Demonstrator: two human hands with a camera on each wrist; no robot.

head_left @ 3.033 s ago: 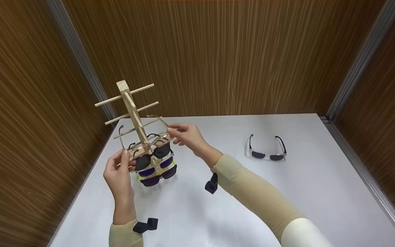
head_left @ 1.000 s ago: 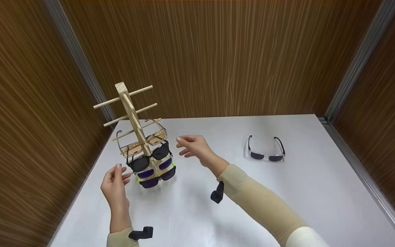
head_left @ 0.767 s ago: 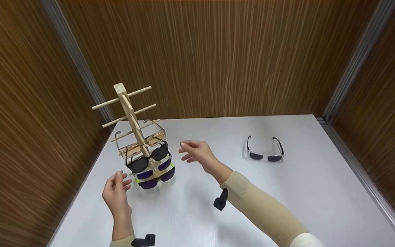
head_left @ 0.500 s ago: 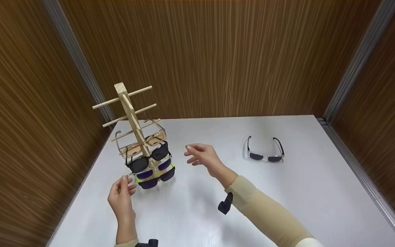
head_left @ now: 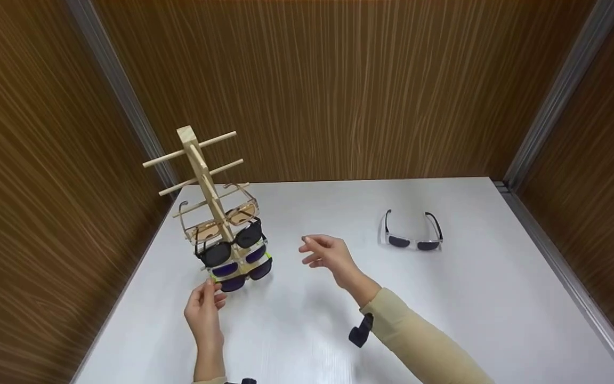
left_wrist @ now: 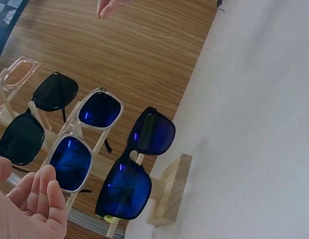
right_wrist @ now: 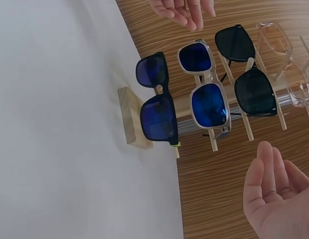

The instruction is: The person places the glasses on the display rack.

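Note:
A wooden eyewear stand [head_left: 204,173] at the left carries glasses with orange lenses [head_left: 205,232]. Below them hang black sunglasses [head_left: 216,255], clear-framed sunglasses [right_wrist: 209,103] with blue lenses, and dark-framed sunglasses [left_wrist: 123,189] on the lowest rod. My left hand [head_left: 204,314] is in front of the stand's lower left, fingers loosely bent, holding nothing; the right wrist view shows it apart from the glasses. My right hand [head_left: 333,258] hovers over the table to the stand's right, relaxed and holding nothing.
One more pair of sunglasses [head_left: 428,246] lies unfolded on the right of the white table [head_left: 472,298], temples toward the back. The stand's two upper rods bear no glasses. Wood-grain panels [head_left: 339,90] enclose the table at the back and sides.
Three seconds ago both hands held the orange-lensed glasses at the stand; these now rest on it, released. Since then both hands have drawn back toward me, the right hand also moving rightward.

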